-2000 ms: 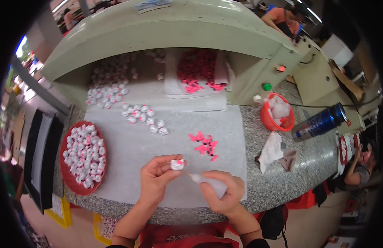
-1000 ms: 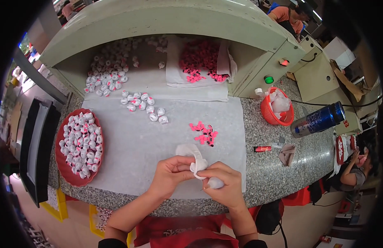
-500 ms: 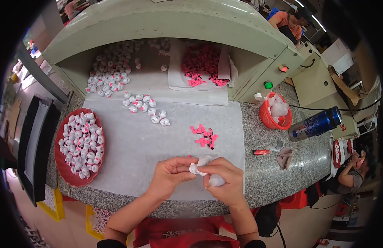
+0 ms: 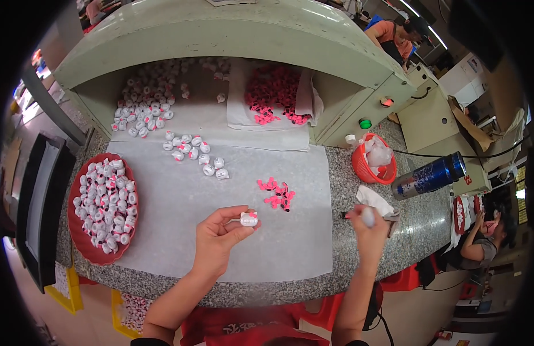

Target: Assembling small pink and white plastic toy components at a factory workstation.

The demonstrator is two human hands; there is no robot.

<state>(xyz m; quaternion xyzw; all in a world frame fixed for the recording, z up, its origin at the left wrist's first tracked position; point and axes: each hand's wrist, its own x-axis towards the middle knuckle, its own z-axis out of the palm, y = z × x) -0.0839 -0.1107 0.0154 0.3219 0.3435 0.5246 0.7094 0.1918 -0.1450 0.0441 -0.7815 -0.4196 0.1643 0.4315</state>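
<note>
My left hand (image 4: 216, 237) pinches a small white figurine head (image 4: 249, 219) with a pink piece on it, over the white sheet (image 4: 180, 242). Off to the right, above the granite worktop, my right hand (image 4: 371, 239) is closed around a small translucent squeeze bottle (image 4: 368, 217); motion blurs it a little. Just beyond those fingers a white cloth (image 4: 375, 199) lies on the granite; whether they touch it I cannot tell. A loose cluster of small pink pieces (image 4: 276, 195) lies on the sheet beyond my left hand, and several white heads (image 4: 193, 151) sit farther back.
A red scalloped tray (image 4: 76, 242) heaped with white heads stands at the left. The pale green cabinet (image 4: 221, 32) holds more heads and pink pieces. An orange basket (image 4: 366, 171) and blue flask (image 4: 429, 176) stand at right. Co-workers sit farther off.
My hands have moved apart. The right one has swung to the right with the bottle, and the white cloth is now on the granite. The left keeps the figurine head, now facing up with pink showing.
</note>
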